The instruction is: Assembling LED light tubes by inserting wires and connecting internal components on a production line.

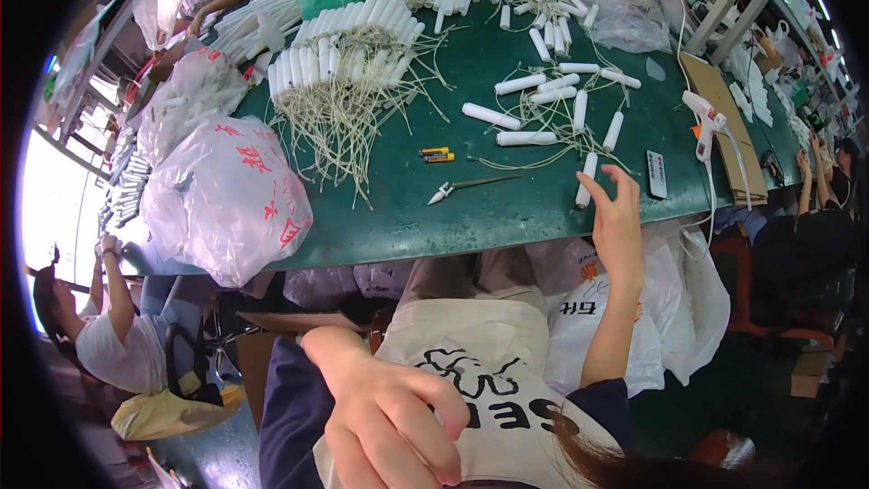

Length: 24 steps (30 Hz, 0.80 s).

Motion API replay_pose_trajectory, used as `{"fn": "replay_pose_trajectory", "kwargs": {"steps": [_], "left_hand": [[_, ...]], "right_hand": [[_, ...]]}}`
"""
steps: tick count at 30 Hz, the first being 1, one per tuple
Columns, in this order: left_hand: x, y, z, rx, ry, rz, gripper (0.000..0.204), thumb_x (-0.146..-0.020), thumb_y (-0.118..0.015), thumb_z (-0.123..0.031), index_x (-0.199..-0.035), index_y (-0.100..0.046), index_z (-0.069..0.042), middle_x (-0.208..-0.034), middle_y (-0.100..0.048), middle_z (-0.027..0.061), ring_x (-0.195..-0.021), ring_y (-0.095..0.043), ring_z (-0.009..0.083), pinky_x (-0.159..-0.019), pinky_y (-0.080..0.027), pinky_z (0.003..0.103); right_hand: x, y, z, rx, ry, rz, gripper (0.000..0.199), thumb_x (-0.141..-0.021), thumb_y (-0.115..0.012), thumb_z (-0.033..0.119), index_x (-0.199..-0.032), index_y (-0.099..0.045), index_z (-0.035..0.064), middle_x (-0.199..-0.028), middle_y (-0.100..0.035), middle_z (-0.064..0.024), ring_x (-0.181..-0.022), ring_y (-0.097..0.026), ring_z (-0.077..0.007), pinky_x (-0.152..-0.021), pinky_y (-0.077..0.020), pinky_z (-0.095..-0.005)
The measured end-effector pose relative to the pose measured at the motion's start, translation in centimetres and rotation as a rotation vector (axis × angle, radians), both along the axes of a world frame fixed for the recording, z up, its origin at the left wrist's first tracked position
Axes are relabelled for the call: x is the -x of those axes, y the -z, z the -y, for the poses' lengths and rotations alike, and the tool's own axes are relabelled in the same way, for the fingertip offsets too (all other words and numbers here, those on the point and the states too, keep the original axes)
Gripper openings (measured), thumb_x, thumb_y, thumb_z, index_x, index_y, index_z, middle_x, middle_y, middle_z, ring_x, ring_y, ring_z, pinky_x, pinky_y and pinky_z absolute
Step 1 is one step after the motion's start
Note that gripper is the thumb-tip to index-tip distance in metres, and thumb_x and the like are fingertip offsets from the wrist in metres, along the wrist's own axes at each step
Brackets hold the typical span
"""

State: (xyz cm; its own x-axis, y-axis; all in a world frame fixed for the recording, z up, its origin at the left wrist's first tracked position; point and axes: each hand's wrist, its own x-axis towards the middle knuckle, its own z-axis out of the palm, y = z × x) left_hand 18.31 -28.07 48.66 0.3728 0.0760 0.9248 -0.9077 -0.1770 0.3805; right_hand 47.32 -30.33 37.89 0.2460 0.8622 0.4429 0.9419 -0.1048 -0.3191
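Observation:
My right hand is over the near edge of the green table, its thumb at a white cylindrical tube. The index finger is bent and stands apart from the thumb, so the hand looks open. Close in front of my chest, my left hand is raised with its fingers curled; whatever they hold, if anything, is hidden. Left of the tube lie a pointed tool with a white end and two yellow-black batteries. A small grey-white flat device lies right of my right hand.
Several white tubes with thin wires are scattered beyond my right hand; a denser pile lies farther left. A white glue gun rests by cardboard. A bulging plastic bag fills the left edge. Other people sit at both sides.

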Motion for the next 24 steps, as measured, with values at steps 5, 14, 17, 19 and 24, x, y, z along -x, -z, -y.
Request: {"fn": "replay_pose_trajectory", "kwargs": {"steps": [5,14,17,19,24], "left_hand": [[-0.3,0.9,-1.0,-0.228,-0.196,0.038,0.023,-0.083,-0.053,0.002,-0.099,-0.057,-0.014,-0.109,-0.058,-0.0014,-0.093,-0.057,0.014,-0.076,-0.044,0.037],[-1.5,0.5,-3.4,-0.127,-0.058,-0.008,0.016,-0.087,-0.056,-0.012,-0.102,-0.059,-0.015,-0.1,-0.061,0.0024,-0.098,-0.054,0.0162,-0.077,-0.044,0.033],[-1.4,0.5,-4.5,-0.123,-0.222,0.006,0.01,-0.086,-0.056,-0.009,-0.092,-0.063,-0.005,-0.095,-0.063,0.0081,-0.079,-0.06,0.0208,-0.066,-0.046,0.033],[-1.2,1.5,-6.5,-0.336,-0.66,-0.255,0.008,-0.082,-0.061,-0.007,-0.089,-0.064,-0.006,-0.089,-0.064,0.0053,-0.07,-0.059,0.0171,-0.061,-0.046,0.031],[-2.5,4.2,-14.7,0.191,-1.117,-1.014,0.038,-0.077,-0.056,0.007,-0.112,-0.054,-0.01,-0.102,-0.057,0.0075,-0.058,-0.054,0.0125,-0.05,-0.043,0.025]], "right_hand": [[-1.4,0.5,-1.6,0.022,-0.042,0.114,0.038,-0.07,-0.054,-0.012,-0.1,-0.065,0.01,-0.118,-0.047,-0.0121,-0.112,-0.044,-0.0316,-0.09,-0.0417,-0.0387],[-0.6,-2.4,-1.7,-0.411,-0.274,-0.358,0.025,-0.074,-0.062,-0.005,-0.097,-0.058,0.0022,-0.105,-0.06,-0.0132,-0.102,-0.056,-0.0286,-0.089,-0.0446,-0.0376],[0.6,-4.6,-0.3,-0.824,-0.333,-0.612,0.027,-0.085,-0.064,0.018,-0.102,-0.05,0.0023,-0.099,-0.061,-0.0151,-0.095,-0.058,-0.0262,-0.087,-0.0459,-0.0407],[0.1,-5.7,1.6,-1.001,-0.384,-0.755,0.038,-0.084,-0.064,0.031,-0.105,-0.046,0.0047,-0.094,-0.057,-0.0098,-0.09,-0.055,-0.0239,-0.084,-0.0447,-0.0394],[1.3,-8.5,5.3,-1.274,-0.746,-1.062,0.044,-0.085,-0.061,0.04,-0.113,-0.038,0.0147,-0.086,-0.048,-0.0035,-0.061,-0.052,-0.0184,-0.055,-0.0436,-0.029]]}}
